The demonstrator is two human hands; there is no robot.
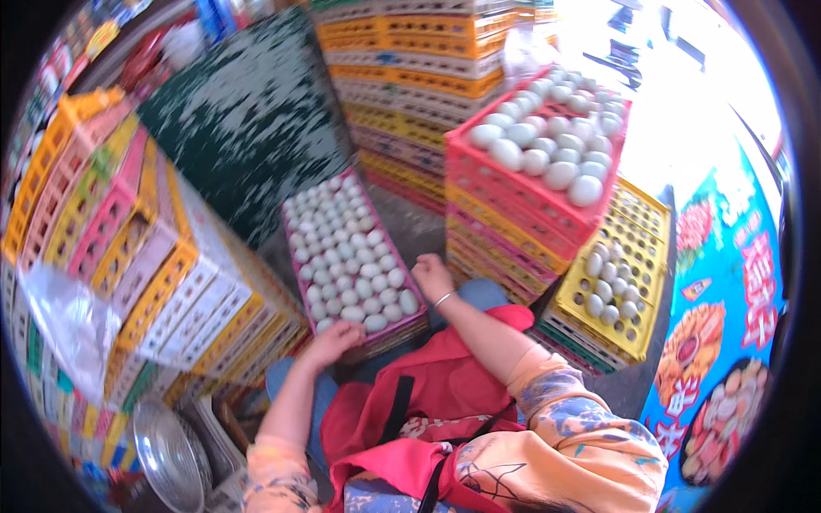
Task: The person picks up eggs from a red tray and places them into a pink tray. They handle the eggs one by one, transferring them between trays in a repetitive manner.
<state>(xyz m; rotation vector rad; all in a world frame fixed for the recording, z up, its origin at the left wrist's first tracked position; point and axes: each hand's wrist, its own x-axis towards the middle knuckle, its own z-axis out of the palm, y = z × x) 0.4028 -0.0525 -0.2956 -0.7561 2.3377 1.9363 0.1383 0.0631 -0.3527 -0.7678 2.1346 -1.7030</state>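
Observation:
A purple plastic egg tray (420, 315) full of pale eggs (349, 250) tops a low stack in front of me, between my knees. My left hand (337, 340) is at the tray's near edge, its curled fingers on the rim by the closest eggs. At the tray's right side, my right hand (433, 277) has bent fingers close to the rim; whether it touches is unclear. To the right, a red tray (532, 202) with larger pale eggs (558, 147) tops a taller stack. Beside it, a yellow tray (577, 320) carries several eggs in its middle and has bare holes around them.
Colourful stacked trays (154, 237) rise close on my left, with a clear plastic bag (70, 327) hanging there. Another high tray stack (410, 77) stands ahead, next to a dark green panel (250, 109). A metal bowl (170, 455) sits lower left; a blue printed banner (712, 359) borders the right.

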